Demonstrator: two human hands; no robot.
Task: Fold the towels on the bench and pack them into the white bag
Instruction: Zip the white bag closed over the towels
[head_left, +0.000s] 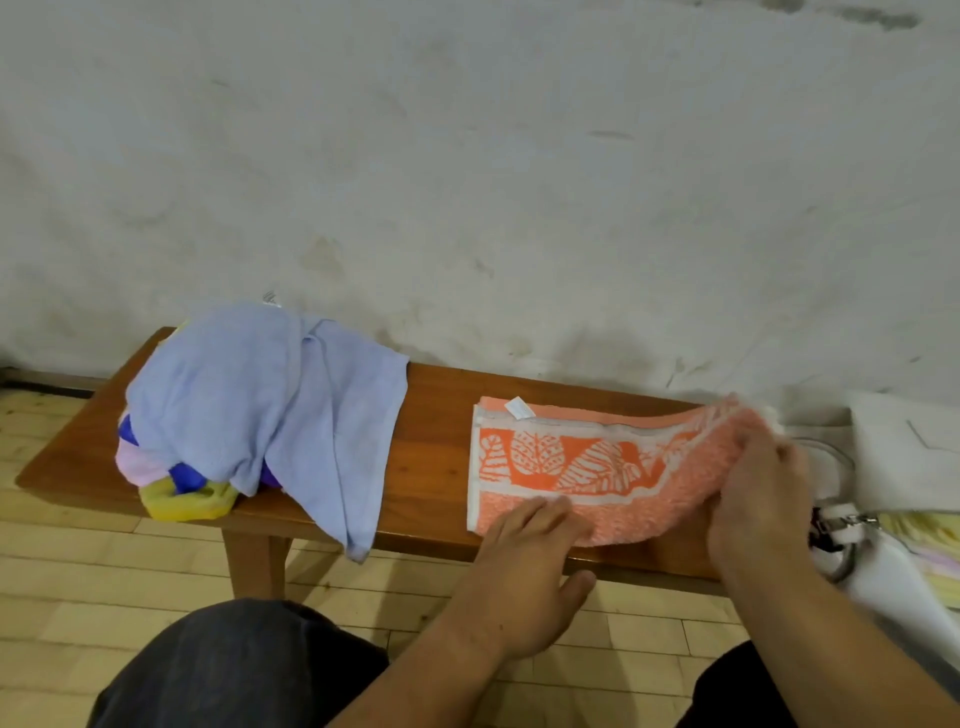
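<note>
My left hand (524, 561) lies flat, fingers straight, pressing the near edge of one nubbly orange leaf-print towel (545, 457) on the smooth wooden bench (436, 415). My right hand (758, 499) grips its lifted right end. One soft blue towel (260, 395) drapes a crumpled heap (187, 499); the white bag (893, 582) sits at the right.

an orange leaf-patterned towel (566, 462) lies on the wooden desk (431, 431) at centre right of the frame. the left grip (524, 566) presses flat on its near edge, fingers straight. the right grip (758, 499) pinches its raised right end. a blue towel (260, 395) drapes over a coloured pile (176, 496) at centre left. the white bag (904, 447) sits at the right edge.
</note>
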